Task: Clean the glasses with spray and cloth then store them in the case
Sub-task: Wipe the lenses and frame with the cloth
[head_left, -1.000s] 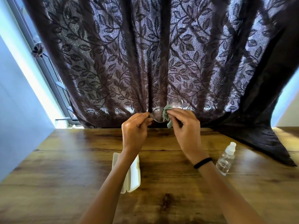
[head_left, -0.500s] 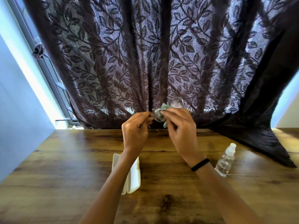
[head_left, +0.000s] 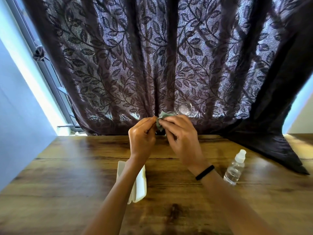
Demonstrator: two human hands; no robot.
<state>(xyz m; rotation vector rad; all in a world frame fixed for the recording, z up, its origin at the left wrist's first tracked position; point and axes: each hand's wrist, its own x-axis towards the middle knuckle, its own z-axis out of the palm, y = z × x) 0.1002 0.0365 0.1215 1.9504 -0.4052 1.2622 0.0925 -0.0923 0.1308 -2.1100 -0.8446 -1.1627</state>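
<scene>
Both hands are raised above the far part of the wooden table. My left hand pinches one end of the clear-framed glasses; only one round lens shows beyond my fingers. My right hand presses a small grey-green cloth over the other lens, which is hidden. The two hands touch at the fingertips. A white glasses case lies open on the table under my left forearm. A clear spray bottle with a white cap stands to the right of my right wrist.
A dark leaf-patterned curtain hangs right behind the table and drapes onto its far right corner. A window frame and a pale wall are at the left.
My right hand has slid the cloth leftwards over the lens until it meets my left fingers. The uncovered lens now sticks out farther to the right.
</scene>
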